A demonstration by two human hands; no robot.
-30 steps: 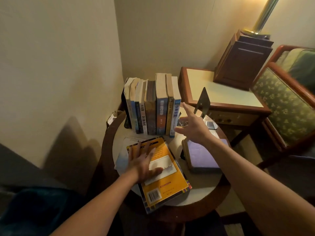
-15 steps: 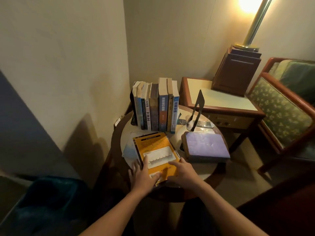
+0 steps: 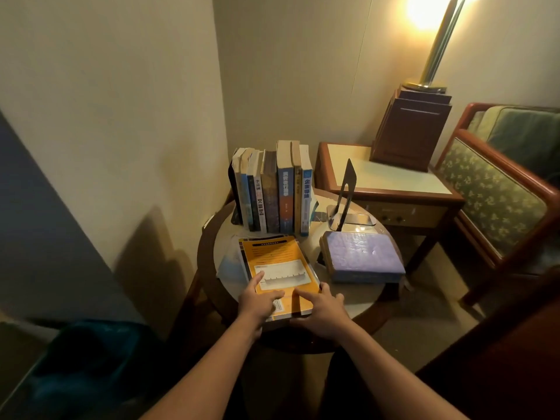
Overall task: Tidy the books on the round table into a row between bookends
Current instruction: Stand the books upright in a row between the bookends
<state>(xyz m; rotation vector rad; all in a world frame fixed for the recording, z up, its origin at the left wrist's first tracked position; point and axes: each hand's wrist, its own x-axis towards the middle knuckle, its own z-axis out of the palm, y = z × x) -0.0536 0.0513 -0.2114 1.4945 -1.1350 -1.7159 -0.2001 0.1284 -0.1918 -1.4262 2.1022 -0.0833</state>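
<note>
Head view: the yellow book (image 3: 277, 269) lies flat at the near edge of the round counter (image 3: 360, 301). Left hand (image 3: 257, 301) and right hand (image 3: 322, 310) rest on its near end, each grip released, fingers spread. The book row (image 3: 272, 189) stands at the far side, with the metal bookend (image 3: 345, 195) apart on its right.

Hands: left hand (image 3: 257, 301) and right hand (image 3: 322, 307) are resting on the near end of the yellow book (image 3: 277, 268).
Row: upright books (image 3: 272, 189) are standing at the table's (image 3: 368, 301) far edge.
Bookend (image 3: 345, 197): standing apart, right of the row.
Purple book (image 3: 360, 256): lying flat.
</note>
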